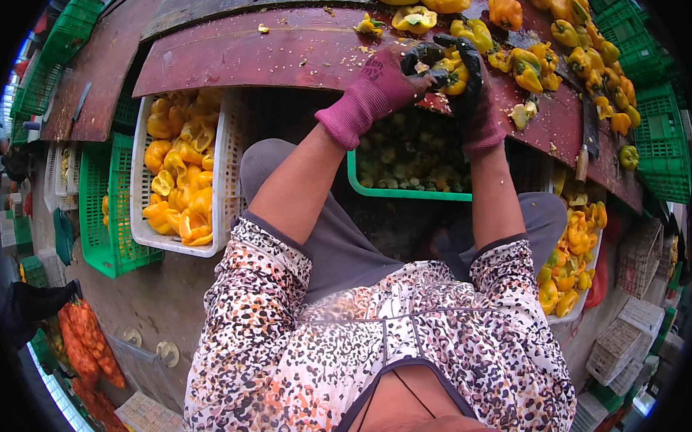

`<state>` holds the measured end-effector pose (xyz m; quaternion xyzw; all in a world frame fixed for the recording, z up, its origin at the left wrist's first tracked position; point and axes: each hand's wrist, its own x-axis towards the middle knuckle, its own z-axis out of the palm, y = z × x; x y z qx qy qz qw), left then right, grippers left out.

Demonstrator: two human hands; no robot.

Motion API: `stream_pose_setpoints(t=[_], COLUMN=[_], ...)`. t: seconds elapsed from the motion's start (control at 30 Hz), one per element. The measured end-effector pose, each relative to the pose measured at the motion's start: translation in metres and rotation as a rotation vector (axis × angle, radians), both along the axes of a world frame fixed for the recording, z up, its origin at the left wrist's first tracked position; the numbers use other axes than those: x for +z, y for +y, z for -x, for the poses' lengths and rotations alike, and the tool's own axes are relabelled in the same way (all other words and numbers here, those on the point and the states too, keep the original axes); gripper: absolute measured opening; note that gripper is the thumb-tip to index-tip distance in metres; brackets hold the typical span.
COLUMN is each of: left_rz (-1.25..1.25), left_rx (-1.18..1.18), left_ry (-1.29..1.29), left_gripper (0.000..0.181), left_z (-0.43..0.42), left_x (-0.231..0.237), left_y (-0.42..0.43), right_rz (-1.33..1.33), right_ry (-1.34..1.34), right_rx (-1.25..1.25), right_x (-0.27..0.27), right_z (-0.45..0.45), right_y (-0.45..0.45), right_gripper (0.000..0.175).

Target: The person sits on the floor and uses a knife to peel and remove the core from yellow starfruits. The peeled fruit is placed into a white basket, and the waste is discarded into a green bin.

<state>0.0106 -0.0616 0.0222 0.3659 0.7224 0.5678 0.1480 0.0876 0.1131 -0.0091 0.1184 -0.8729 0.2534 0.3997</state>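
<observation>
Both my hands wear pink knit gloves with black-coated palms and fingers. Together they hold a yellow bell pepper (457, 76) just above the near edge of the red board table (243, 55). My left hand (407, 74) grips it from the left, and a pale bit of pepper shows by its fingers. My right hand (472, 85) lies along the pepper's right side, index finger stretched across the top. Beyond the hands rest a cut pepper half (414, 19) and a pepper stem piece (370, 26). A pale pepper core (523, 112) lies right of my right hand.
Whole yellow peppers (599, 65) are heaped at the right; a wooden-handled knife (587, 134) lies near them. Under the table edge is a green-rimmed crate (410, 193) of trimmings. White crates (174, 244) of hollowed peppers flank my knees. A green crate (115, 206) stands farther left.
</observation>
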Motion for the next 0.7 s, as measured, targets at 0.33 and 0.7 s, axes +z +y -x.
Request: stream_pose_setpoints(t=[0.33, 0.7], left_rz=[0.16, -0.152], left_rx=[-0.257, -0.116], left_ry=[-0.176, -0.444], left_gripper=[0.042, 0.026], left_z=[0.003, -0.022], left_x=[0.001, -0.014], left_y=[0.008, 0.013], right_rz=[0.26, 0.375], right_ry=[-0.179, -0.208], right_rx=[0.212, 0.4], right_x=[-0.003, 0.02], right_z=[-0.002, -0.009], right_y=[-0.021, -0.018], right_gripper=[0.043, 0.047])
